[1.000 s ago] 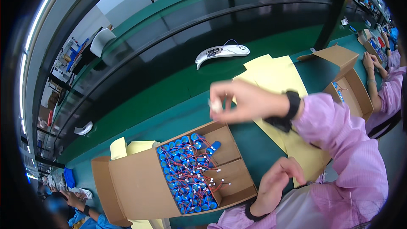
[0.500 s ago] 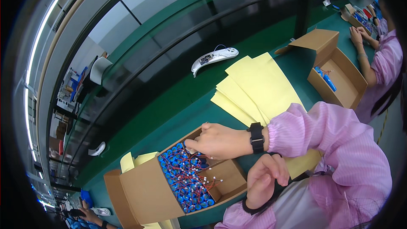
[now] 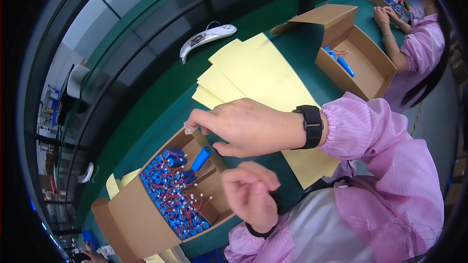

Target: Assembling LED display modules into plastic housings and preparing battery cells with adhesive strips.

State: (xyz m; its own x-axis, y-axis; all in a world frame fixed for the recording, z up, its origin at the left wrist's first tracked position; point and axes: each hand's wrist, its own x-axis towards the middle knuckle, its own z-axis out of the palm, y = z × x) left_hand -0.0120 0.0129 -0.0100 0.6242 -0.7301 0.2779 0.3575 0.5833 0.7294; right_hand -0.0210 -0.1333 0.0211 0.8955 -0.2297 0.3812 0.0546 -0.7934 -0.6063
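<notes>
A brown cardboard box holds many blue cylindrical battery cells with red-black leads and small white connectors. Above its far end is my right hand, back up, thumb and fingers apart; a pale finger cover sits on the index fingertip. One blue battery cell leans at a tilt by the thumb, and I see no grip on it. My left hand, slightly blurred, hovers over the box's near side with fingers loosely bent and nothing visible in them.
Yellow paper sheets lie fanned beyond my right hand. Another open box with a few blue cells stands at the right, near a seated co-worker. A white curved housing rests on the green bench farther back.
My right hand has risen off the cells, its fingers spreading, and a single cell now stands tilted below it. My left hand has turned. The whole view has shifted.
</notes>
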